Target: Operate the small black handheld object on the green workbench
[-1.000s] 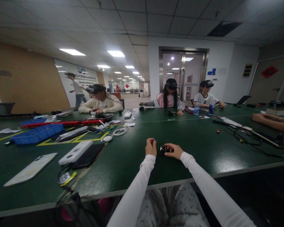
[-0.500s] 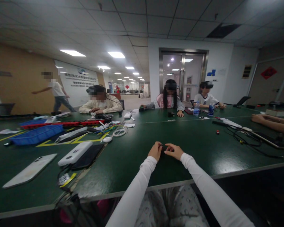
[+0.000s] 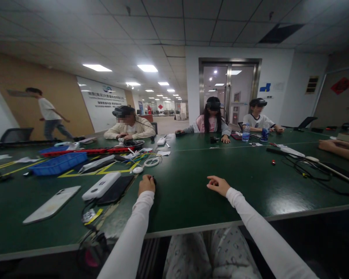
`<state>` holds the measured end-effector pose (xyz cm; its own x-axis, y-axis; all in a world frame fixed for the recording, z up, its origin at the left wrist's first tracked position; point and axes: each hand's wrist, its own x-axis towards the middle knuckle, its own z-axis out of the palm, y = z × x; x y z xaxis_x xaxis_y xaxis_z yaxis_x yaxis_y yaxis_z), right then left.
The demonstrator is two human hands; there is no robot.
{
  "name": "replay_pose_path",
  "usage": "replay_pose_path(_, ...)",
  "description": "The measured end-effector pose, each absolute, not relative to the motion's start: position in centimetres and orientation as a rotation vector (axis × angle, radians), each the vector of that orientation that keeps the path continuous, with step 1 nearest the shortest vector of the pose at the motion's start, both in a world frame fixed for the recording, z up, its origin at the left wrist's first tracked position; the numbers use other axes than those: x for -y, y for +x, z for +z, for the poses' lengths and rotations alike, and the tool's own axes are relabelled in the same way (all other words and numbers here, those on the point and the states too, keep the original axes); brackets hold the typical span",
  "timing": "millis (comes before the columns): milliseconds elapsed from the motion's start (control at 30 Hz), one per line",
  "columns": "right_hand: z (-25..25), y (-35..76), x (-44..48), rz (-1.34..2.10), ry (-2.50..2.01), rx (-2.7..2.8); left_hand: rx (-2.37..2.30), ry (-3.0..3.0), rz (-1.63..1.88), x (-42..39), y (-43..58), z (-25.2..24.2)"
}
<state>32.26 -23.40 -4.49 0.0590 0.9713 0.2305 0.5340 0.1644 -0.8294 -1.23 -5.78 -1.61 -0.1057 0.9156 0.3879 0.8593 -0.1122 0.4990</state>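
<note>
My left hand (image 3: 147, 185) is over the green table (image 3: 180, 201), its fingers closed round a small dark object (image 3: 154, 180) that mostly hides behind them; its kind cannot be made out. Close by on the left lie a white power bank (image 3: 102, 186) and a dark flat pouch (image 3: 118, 190). My right hand (image 3: 218, 186) hovers above the table at the centre right, index finger stretched out and thumb a little apart, holding nothing visible. A wide gap separates the two hands.
Left of me lie a white phone (image 3: 52, 204), a blue tray (image 3: 59, 162) and a coiled white cable (image 3: 151, 162). A small red object (image 3: 273, 162) and black cables (image 3: 305, 170) are on the right. Several people sit around the table; another walks behind at left.
My left hand has moved left, away from my right hand, with the small dark object. My right hand stays nearly in place. The walking person is farther left in view.
</note>
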Motion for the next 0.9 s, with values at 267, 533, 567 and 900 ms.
replay_pose_path(267,-5.9,32.4,22.7,0.616,-1.474,1.592,-2.200,1.874,1.133,5.7,-3.8,-1.5)
replay_pose_path(533,-5.4,32.4,23.2,0.649,-1.474,1.604,-2.306,2.044,1.038,6.1,-3.6,-1.3)
replay_pose_path(567,-5.3,32.4,23.2,0.650,-1.477,1.600,-2.313,2.062,1.029,6.1,-3.6,-1.3)
replay_pose_path(900,-4.8,32.3,23.7,0.688,-1.484,1.599,-2.273,2.085,0.921,7.0,-3.1,-0.6)
